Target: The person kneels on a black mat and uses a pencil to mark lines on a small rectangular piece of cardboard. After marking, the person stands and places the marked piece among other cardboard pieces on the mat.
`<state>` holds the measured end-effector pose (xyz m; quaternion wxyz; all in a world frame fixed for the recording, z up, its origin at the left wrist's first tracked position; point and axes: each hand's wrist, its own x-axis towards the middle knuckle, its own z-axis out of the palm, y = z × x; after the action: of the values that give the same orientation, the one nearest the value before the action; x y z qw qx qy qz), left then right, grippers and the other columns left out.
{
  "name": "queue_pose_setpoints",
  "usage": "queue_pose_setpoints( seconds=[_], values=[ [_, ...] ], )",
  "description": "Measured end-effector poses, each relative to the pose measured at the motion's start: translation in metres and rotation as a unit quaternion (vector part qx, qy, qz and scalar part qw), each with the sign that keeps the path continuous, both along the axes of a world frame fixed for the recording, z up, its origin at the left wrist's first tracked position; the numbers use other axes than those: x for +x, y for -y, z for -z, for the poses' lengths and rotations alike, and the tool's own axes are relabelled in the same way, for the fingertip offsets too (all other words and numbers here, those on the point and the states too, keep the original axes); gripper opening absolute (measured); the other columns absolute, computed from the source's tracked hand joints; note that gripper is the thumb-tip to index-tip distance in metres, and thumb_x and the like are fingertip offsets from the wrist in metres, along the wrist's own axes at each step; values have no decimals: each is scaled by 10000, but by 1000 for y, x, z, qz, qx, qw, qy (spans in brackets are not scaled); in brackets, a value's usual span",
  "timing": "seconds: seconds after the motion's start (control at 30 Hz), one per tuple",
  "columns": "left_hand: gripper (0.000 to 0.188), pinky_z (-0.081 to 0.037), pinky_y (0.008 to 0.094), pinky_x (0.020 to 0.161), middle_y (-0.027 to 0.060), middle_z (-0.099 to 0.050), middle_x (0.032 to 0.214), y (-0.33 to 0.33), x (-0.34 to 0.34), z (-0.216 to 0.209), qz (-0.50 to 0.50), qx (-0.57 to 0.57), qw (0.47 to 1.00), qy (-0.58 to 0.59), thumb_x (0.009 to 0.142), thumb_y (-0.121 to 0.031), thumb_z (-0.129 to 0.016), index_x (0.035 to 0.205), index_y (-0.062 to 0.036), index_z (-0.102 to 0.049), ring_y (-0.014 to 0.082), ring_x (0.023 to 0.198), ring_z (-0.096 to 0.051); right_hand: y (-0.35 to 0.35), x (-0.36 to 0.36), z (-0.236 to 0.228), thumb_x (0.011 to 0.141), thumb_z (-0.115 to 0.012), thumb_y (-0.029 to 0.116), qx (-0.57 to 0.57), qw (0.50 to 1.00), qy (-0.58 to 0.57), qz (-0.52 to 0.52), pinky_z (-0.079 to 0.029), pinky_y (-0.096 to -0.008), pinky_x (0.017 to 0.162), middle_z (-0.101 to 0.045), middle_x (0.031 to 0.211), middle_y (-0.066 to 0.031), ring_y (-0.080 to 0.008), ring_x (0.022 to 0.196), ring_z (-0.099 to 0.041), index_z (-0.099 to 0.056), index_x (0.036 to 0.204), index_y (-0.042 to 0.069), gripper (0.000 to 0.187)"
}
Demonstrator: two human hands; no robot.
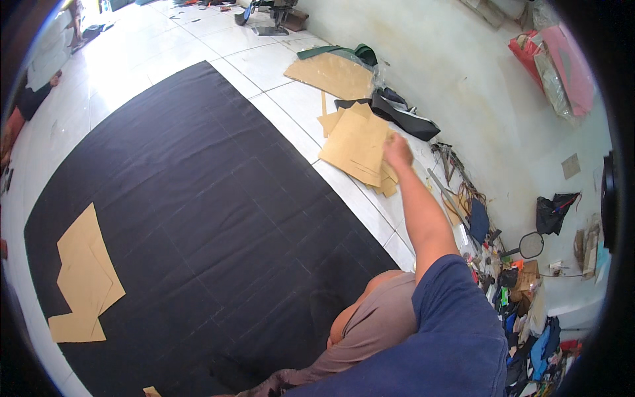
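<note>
My right hand (398, 152) reaches out to a pile of brown paper pattern pieces (354, 143) lying on the tiles, its fingers closed at the right edge of the pile. How many sheets are in its grasp I cannot make out. Beside the pile spreads a large black cloth (218, 192), marked with faint chalk-like lines. More brown paper pieces (88, 271) lie overlapping on the cloth's left side, and a small brown paper corner (151, 392) shows at the lower edge. My left hand is out of sight.
Past the pile are a black strip of material (405, 118), a large brown sheet (334, 74) and a green folded piece (340, 53). Along the right wall lie tools and clutter (516, 284). A metal stand (270, 30) is at the back; another person (40, 92) sits far left.
</note>
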<state>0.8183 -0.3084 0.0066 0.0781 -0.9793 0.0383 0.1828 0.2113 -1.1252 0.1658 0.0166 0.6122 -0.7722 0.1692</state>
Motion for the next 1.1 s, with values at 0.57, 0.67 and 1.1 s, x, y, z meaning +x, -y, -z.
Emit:
queue_pose_setpoints(
  seconds=[0.57, 0.67, 1.1],
  values=[
    [309, -557, 385, 819, 142, -751, 1062, 190, -8, -157, 81, -411, 906, -62, 952, -226, -652, 1168, -7, -674, 229, 942, -726, -260, 318, 10, 951, -731, 365, 465, 636, 129, -602, -560, -416, 933, -728, 1165, -154, -283, 1091, -702, -682, 1210, 40, 418],
    [309, -555, 355, 816, 114, -706, 1078, 297, -31, -191, 179, -549, 761, -295, 1006, -209, -624, 1216, 17, -615, 194, 923, -690, -297, 358, -4, 948, -747, 362, 536, 531, 287, -590, -502, -406, 1050, -656, 1311, -187, -276, 1209, -642, -533, 1383, -20, 617],
    [976, -331, 512, 1187, 287, -365, 1572, 289, 142, -22, 229, -198, 953, 23, 848, -583, -745, 1577, -74, -341, 430, 1472, -341, -205, 254, 35, 972, -683, 205, 400, 761, 279, -428, -544, -367, 883, -723, 1116, -141, -200, 1008, -694, -614, 1257, -45, 385]
  ],
)
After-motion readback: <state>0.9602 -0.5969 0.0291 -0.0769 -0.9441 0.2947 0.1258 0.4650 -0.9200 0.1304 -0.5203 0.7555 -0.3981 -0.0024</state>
